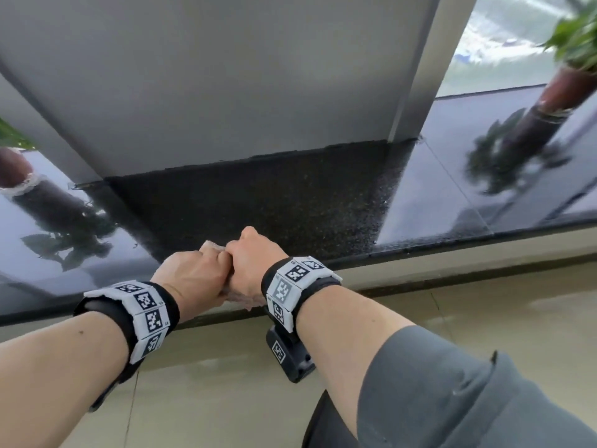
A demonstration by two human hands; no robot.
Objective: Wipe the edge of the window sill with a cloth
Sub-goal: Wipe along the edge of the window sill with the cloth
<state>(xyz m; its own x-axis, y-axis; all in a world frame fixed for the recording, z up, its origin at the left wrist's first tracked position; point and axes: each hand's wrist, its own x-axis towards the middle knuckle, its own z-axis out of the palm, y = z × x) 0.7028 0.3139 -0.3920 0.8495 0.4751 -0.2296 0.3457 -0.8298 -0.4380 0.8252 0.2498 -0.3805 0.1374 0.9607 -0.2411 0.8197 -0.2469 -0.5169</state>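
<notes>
A glossy black stone window sill (290, 202) runs across the view, its front edge (452, 250) slanting up to the right. My left hand (193, 273) and my right hand (252, 260) are pressed together at that edge, both closed on a pale cloth (240, 297). Only small bits of the cloth show: a corner above the knuckles and a fold hanging below the hands over the edge. Both wrists wear black bands with white marker tiles.
A grey pillar (226, 76) rises from the back of the sill. A potted plant (568, 76) stands on the sill at the right, another pot (13, 169) at the far left. Beige wall tiles (484, 318) lie below the sill.
</notes>
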